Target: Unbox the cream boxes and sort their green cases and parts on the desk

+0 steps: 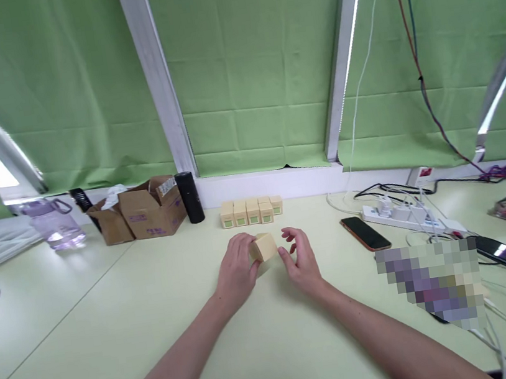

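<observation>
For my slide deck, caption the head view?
Left hand holds a small box, right hand beside it, more boxes behind.

Single head-worn view, wide, from the near side of the table (239,361), facing forward and down, green blinds (247,77) beyond

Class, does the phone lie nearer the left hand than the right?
No, the phone lies right of the right hand, while the left hand, holding a small box, is farther.
</observation>
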The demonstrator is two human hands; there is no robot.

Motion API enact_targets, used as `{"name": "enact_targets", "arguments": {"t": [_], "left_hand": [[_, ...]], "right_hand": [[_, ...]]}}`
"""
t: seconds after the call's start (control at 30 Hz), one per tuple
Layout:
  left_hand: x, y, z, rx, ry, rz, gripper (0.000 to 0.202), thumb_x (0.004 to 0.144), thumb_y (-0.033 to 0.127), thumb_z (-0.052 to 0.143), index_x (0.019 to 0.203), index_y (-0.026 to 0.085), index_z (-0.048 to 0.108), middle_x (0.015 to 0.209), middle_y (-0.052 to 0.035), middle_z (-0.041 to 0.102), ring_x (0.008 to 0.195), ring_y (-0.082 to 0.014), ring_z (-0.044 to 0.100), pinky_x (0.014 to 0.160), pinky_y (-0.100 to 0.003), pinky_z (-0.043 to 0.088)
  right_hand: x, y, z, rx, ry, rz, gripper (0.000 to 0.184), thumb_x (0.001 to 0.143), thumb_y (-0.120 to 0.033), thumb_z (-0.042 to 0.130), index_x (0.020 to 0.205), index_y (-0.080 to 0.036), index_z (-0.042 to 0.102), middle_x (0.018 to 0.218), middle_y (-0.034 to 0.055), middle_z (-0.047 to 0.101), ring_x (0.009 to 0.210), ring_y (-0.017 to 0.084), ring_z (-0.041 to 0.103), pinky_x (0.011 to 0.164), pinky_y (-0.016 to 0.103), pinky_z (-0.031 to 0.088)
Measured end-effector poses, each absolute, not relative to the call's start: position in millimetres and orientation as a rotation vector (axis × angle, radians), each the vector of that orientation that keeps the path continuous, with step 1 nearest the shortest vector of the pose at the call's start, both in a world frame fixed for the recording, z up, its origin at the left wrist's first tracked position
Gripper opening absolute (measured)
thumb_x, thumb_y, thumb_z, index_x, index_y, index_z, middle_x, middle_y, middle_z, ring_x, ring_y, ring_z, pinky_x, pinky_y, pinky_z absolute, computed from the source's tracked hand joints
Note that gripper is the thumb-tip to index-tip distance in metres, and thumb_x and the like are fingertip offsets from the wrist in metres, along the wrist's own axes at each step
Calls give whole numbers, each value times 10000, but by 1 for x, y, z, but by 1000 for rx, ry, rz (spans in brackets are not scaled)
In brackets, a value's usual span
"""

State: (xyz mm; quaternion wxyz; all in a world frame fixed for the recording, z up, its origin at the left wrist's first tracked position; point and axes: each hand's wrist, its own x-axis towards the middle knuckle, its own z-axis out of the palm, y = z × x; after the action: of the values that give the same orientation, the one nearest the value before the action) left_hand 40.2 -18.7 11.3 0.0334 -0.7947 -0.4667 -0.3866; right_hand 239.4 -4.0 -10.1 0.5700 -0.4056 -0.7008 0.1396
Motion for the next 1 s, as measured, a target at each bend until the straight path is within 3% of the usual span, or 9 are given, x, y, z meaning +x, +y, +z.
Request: {"name": "enact_targets", "arguments": {"t": [0.33, 0.6, 0.8, 1.0], "left_hand": [[44, -29, 15, -1933, -936, -1051, 354, 906, 87, 620, 1231, 189, 521, 1108, -131, 636, 1079, -284, 635, 892, -435, 505], [45, -31, 15, -1847, -915, -1018, 321, 900, 107, 662, 1191, 188, 555, 1080, -120, 654, 1077, -284, 642, 910, -444, 486], [48, -32, 12, -1947, -901, -1033, 449, 894, 65, 647, 1313, 168, 524, 1148, -139, 640, 1119, -290, 622, 956, -464, 526], [48, -32, 14, -2070, -995, -1069, 418, 953, 100, 575, 1359, 164, 493, 1163, -144, 642, 1112, -276, 636, 905, -438, 592]], "right_hand": [[227, -27, -4, -651, -1748, 176, 508, 978, -226, 560, 1453, -243, 380, 1359, 158, 544, 1256, 302, 548, 930, 511, 568], [224, -27, -8, -630, -1721, 214, 560, 973, -188, 560, 1490, -253, 355, 1407, 163, 530, 1286, 299, 563, 922, 496, 620], [224, -27, -6, -631, -1707, 228, 532, 977, -178, 541, 1475, -254, 370, 1387, 154, 543, 1256, 286, 586, 927, 492, 627], [226, -27, -5, -688, -1718, 279, 465, 993, -205, 514, 1440, -245, 391, 1351, 149, 565, 1171, 271, 626, 920, 489, 626]]}}
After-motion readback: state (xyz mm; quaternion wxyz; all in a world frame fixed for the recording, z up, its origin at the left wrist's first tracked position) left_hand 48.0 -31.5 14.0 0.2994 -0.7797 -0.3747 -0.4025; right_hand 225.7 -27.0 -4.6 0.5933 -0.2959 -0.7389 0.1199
